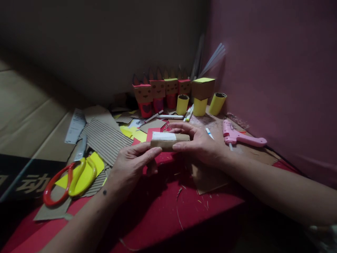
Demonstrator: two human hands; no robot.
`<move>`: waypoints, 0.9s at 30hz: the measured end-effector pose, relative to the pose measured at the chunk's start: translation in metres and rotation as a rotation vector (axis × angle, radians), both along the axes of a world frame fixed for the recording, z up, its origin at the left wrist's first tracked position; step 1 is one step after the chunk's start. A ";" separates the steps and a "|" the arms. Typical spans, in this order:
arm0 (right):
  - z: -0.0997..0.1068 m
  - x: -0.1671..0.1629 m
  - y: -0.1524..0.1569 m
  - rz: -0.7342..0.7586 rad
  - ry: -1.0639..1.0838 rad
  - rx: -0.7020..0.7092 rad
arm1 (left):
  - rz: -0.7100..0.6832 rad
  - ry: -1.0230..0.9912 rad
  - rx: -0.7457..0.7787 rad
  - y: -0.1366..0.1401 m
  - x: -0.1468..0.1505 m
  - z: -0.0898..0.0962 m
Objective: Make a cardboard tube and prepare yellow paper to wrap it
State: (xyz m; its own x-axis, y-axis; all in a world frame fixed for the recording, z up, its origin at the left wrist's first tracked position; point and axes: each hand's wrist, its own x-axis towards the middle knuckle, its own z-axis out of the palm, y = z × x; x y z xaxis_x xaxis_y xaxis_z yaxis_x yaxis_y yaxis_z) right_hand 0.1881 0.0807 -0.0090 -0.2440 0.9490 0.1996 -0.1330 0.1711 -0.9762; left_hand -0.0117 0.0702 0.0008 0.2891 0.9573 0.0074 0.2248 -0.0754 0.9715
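Observation:
Between my two hands is a small folded cardboard box (168, 143), brown with a white label on its top side. My left hand (135, 160) pinches its left end, thumb in front. My right hand (196, 142) grips the right end, thumb along the front face and fingers behind. The box is held level above the red tabletop (163, 196). Just beyond it lie red and yellow paper scraps (137, 134). A flat brown cardboard piece (207, 179) rests below my right wrist.
Scissors (71, 181) with red and yellow handles lie at left on corrugated cardboard (105, 138). A pink glue gun (240, 135) lies at right. Several cardboard figures with faces (143, 93), yellow tubes (218, 104) and markers (171, 116) stand or lie at the back.

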 end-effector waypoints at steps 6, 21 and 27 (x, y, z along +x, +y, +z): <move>-0.002 -0.001 0.000 -0.024 -0.034 0.016 | -0.001 -0.081 -0.104 0.000 0.001 0.002; -0.011 0.001 -0.001 -0.055 -0.369 0.435 | 0.066 -0.297 -0.255 0.004 0.003 -0.001; -0.011 0.000 -0.003 0.015 -0.370 0.465 | -0.102 -0.418 -0.389 0.005 0.005 0.000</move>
State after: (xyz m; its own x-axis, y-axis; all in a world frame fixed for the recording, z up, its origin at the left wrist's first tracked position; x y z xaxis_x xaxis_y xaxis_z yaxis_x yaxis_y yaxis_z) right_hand 0.1880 0.0774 -0.0204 -0.3897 0.7780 0.4928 0.1964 0.5930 -0.7809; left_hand -0.0071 0.0756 0.0007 0.4281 0.8798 -0.2064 -0.1733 0.3041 0.9368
